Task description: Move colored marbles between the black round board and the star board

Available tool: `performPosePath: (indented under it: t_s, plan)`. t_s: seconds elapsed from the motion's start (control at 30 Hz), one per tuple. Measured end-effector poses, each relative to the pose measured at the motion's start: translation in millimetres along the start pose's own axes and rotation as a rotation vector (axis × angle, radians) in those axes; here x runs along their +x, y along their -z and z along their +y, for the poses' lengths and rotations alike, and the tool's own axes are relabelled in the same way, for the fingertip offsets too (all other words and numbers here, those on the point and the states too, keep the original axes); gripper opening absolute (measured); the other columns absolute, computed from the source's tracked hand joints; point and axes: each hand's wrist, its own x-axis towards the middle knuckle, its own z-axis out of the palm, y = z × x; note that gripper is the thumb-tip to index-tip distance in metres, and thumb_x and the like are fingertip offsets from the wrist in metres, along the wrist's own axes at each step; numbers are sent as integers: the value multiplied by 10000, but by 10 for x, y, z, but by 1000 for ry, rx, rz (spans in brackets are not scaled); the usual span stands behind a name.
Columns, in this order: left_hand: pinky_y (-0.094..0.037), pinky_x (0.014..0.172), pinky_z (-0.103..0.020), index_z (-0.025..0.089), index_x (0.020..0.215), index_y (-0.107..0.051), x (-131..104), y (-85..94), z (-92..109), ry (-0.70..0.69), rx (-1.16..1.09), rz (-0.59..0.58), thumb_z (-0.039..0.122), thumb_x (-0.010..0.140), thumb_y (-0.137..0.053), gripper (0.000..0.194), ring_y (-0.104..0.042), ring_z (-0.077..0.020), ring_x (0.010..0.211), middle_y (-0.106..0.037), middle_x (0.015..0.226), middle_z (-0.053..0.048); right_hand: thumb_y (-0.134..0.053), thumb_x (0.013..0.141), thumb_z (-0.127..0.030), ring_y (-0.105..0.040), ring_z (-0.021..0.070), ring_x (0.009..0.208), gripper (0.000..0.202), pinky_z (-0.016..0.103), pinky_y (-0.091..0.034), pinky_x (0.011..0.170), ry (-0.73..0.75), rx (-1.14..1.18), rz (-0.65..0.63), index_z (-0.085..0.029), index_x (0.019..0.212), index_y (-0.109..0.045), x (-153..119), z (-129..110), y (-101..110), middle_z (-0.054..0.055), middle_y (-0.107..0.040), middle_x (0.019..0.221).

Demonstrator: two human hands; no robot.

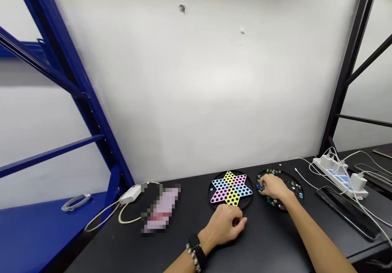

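A star-shaped board [231,189] in yellow, pink and blue, dotted with dark holes, lies in a round black tray. Just in front of it my left hand [226,224] rests with its fingers curled; whatever they hold, if anything, is hidden. To the right sits a second round black tray with several coloured marbles [271,201] around its inside. My right hand [272,186] is over the left part of that tray, fingers bent down and pressed together among the marbles. Its fingertips are too small and covered to show what they grip.
On the right are a white power strip [339,177] with chargers and cables, and a black phone [347,212]. At the left lie a white adapter [130,194] with its cord and a blurred pink item [163,211]. A white wall [214,101] stands behind.
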Motion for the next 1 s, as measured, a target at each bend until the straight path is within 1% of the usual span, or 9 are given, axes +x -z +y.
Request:
performPosePath:
  t_s: [0.07,0.17,0.33,0.53,0.7,0.8,0.9,0.93,1.0]
  plan:
    - [-256,529,-231,182,553,-440,2,0,1,-3,-1,0,215,808,-592,299,-390,-86,485,-495,525,46,-676,700,-130,-647,211,920,257,245,-360,682,15,-1,0,-215,942,-669,-10,-48,-16,49,-696,931]
    - [-253,531,-233,181,554,-442,5,4,3,-2,1,4,212,808,-591,296,-396,-86,486,-503,524,43,-659,697,-126,-647,211,901,259,246,-356,666,-3,-2,-2,-212,940,-661,-16,-51,-19,53,-694,943]
    - [-258,533,-230,179,559,-461,-4,7,-3,3,5,-2,213,813,-600,291,-420,-85,495,-531,537,40,-653,643,-89,-646,177,789,228,233,-355,614,-9,59,-4,-202,841,-658,28,27,-51,45,-697,934]
    - [-273,539,-235,181,565,-497,-18,5,-4,2,15,-13,218,825,-591,279,-454,-91,505,-561,553,33,-691,606,-77,-634,131,636,186,198,-399,568,-11,322,-36,-170,764,-664,116,160,-58,3,-684,718]
    - [-285,542,-239,185,572,-513,-6,14,4,15,24,-27,223,837,-576,276,-474,-98,510,-575,565,26,-689,573,-59,-601,115,545,150,194,-393,511,52,365,-103,-165,675,-658,122,197,-95,-15,-650,632]
    - [-289,542,-241,183,575,-512,-7,22,7,18,19,-31,221,836,-583,273,-480,-97,514,-584,575,29,-665,562,-58,-579,114,503,142,192,-383,470,45,408,-123,-161,655,-632,119,175,-118,-25,-614,571]
    - [-293,546,-243,182,574,-511,-12,26,6,16,17,-41,216,841,-581,278,-483,-96,515,-584,573,30,-674,577,-110,-564,125,465,140,194,-368,420,37,590,-128,-164,687,-605,108,172,-49,-37,-576,518]
    - [-295,549,-243,181,575,-511,-13,27,6,16,16,-43,215,841,-580,278,-484,-95,517,-586,575,29,-687,593,-145,-567,128,467,145,193,-365,409,45,689,-109,-165,710,-604,103,181,-3,-36,-578,526]
    - [-298,556,-241,179,578,-512,-13,26,4,15,13,-44,213,841,-581,274,-487,-94,521,-596,583,27,-716,631,-241,-575,127,493,190,188,-361,398,55,947,-29,-170,767,-603,96,213,104,-27,-594,575]
